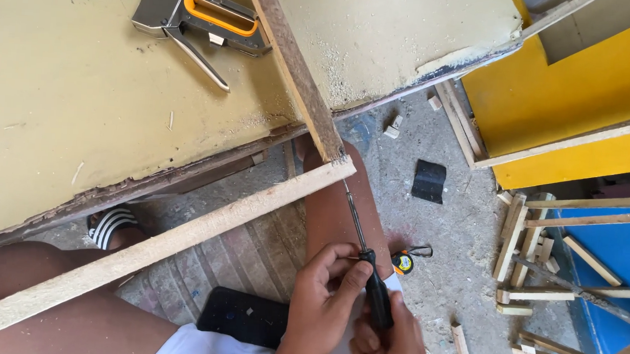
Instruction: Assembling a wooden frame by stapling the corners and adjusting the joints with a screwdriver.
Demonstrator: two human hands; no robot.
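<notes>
Both hands grip 1 black-handled screwdriver (368, 264): the left hand (326, 291) is wrapped around its shaft and the right hand (392, 346) is clamped on the handle, with the tip set against the joint where 1 pale wooden strip (157, 251) meets 1 darker strip (296, 70). The prying or driving step appears under way, likely calling next for steady pressure along the shaft. Above the joint, 1 staple gun (197, 17) lies on the worktop (57, 110).

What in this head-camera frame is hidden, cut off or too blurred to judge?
- Screwdriver tip: hidden where it meets the pale wood strip, head view.
- Right hand: motion-blurred and cut by the bottom edge; its grip is unclear.
- Left hand: fingers wrap the shaft, hiding whatever small part they pinch.
- Staple gun: top cropped by the frame edge.
- Tape measure: partly behind the handle.
</notes>
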